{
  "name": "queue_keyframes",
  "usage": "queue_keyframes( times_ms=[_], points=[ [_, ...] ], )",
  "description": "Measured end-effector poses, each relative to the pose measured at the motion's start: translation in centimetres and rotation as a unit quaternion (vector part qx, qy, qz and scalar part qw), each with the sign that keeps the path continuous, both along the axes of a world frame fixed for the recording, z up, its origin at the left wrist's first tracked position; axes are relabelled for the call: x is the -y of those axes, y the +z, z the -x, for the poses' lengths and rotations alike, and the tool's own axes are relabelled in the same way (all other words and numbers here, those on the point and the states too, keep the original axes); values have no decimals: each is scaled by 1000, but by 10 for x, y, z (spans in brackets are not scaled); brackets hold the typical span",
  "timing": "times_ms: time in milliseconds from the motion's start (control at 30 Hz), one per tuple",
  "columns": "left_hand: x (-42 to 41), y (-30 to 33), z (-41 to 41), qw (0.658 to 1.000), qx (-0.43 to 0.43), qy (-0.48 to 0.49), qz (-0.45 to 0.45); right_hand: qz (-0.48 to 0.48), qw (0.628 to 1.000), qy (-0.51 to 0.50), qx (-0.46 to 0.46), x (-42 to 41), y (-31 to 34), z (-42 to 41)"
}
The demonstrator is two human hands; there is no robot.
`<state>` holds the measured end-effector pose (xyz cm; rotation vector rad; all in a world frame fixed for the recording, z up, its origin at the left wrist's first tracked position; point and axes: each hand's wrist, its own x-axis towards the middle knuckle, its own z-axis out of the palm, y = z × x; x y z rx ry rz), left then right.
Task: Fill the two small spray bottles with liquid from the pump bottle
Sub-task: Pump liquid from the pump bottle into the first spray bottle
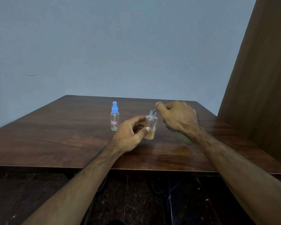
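Note:
A small clear spray bottle (151, 125) stands uncapped on the brown table (55, 135), with yellowish liquid in its bottom third. My left hand (130, 135) holds it between thumb and fingers. My right hand (177, 117) grips the pump head of the pump bottle (183, 138), which is mostly hidden under my hand and forearm. The pump's nozzle (154, 111) reaches to the open neck of the small bottle. A second small spray bottle (115, 116) with a blue spray cap and a red-edged label stands upright and looks empty, to the left and apart from my hands.
A blue-grey wall rises behind the table. A brown panel (258, 78) stands at the right, close to the table's right edge. Dark floor with cables (169, 192) lies below the table's near edge.

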<state>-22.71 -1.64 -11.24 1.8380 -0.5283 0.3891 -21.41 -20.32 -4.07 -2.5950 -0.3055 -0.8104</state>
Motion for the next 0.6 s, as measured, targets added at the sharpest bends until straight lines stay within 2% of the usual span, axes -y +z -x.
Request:
queue_keyframes(
  times_ms=[300, 467, 600],
  points=[
    [0, 1, 1, 1000, -7, -2, 1, -24, 1000, 2, -20, 0, 0, -1],
    [-1, 0, 0, 1000, -3, -8, -8, -6, 1000, 4, 12, -1, -2, 1],
    [-1, 0, 0, 1000, -3, -5, -4, -20, 1000, -1, -11, -1, 0, 0]
  ],
)
